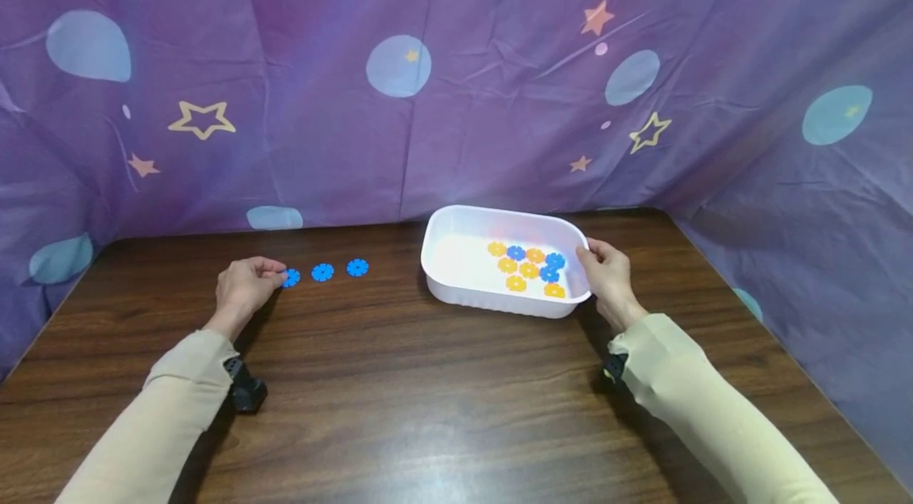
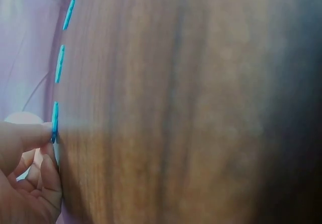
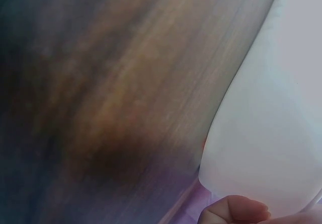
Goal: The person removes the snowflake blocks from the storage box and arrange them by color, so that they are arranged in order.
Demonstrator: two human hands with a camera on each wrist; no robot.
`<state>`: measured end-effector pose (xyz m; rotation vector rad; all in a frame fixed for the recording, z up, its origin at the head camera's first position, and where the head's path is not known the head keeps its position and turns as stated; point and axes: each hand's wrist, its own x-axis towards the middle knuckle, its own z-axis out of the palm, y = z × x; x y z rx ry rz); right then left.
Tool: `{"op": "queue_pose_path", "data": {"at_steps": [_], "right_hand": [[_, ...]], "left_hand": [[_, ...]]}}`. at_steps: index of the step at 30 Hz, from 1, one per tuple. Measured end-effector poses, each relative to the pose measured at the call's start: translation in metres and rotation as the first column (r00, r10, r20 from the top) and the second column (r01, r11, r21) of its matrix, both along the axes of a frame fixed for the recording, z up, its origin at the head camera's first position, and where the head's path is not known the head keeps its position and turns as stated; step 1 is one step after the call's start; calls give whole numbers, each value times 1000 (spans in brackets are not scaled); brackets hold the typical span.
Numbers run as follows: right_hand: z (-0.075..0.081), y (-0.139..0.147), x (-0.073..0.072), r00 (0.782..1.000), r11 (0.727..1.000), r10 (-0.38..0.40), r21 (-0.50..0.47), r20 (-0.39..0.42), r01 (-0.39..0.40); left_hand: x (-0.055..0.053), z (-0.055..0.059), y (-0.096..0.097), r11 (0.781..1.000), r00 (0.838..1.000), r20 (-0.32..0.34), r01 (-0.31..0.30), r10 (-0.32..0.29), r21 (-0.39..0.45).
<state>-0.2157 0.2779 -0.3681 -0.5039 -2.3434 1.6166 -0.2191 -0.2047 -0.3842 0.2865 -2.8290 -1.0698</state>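
Note:
Three blue snowflake discs lie in a row on the table at the left in the head view. My left hand (image 1: 246,288) holds the near edge of the leftmost blue snowflake disc (image 1: 291,278) between thumb and finger. In the left wrist view that disc (image 2: 55,122) appears edge-on against the fingertips, in line with the two others. My right hand (image 1: 608,276) grips the right end of a white plastic tray (image 1: 445,290), thumb on the rim. Orange snowflake discs (image 1: 529,270) and blue ones (image 1: 549,273) lie inside it, mostly toward its right half.
The middle blue disc (image 1: 322,273) and the right blue disc (image 1: 357,268) lie between my left hand and the tray. A brown wood-grain table (image 1: 399,377) carries everything. Behind it and along the right hangs a purple patterned cloth (image 1: 321,92).

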Motion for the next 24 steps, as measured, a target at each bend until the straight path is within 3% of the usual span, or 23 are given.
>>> {"op": "queue_pose_path", "data": {"at_steps": [7, 15, 19, 24], "right_hand": [[0, -1, -1, 1000, 1000, -2, 4, -8, 2], [-2, 0, -1, 1000, 1000, -1, 18, 3, 1], [-1, 1, -1, 1000, 1000, -2, 13, -6, 2], [-2, 0, -1, 1000, 1000, 0, 4, -20, 0]], "left_hand": [[1, -1, -1, 1000, 1000, -25, 19, -18, 12], [1, 5, 13, 990, 996, -93, 22, -9, 139], [-2, 17, 39, 955, 994, -83, 92, -72, 283], [-6, 27, 86, 870, 980, -82, 201, -184, 451]]}}
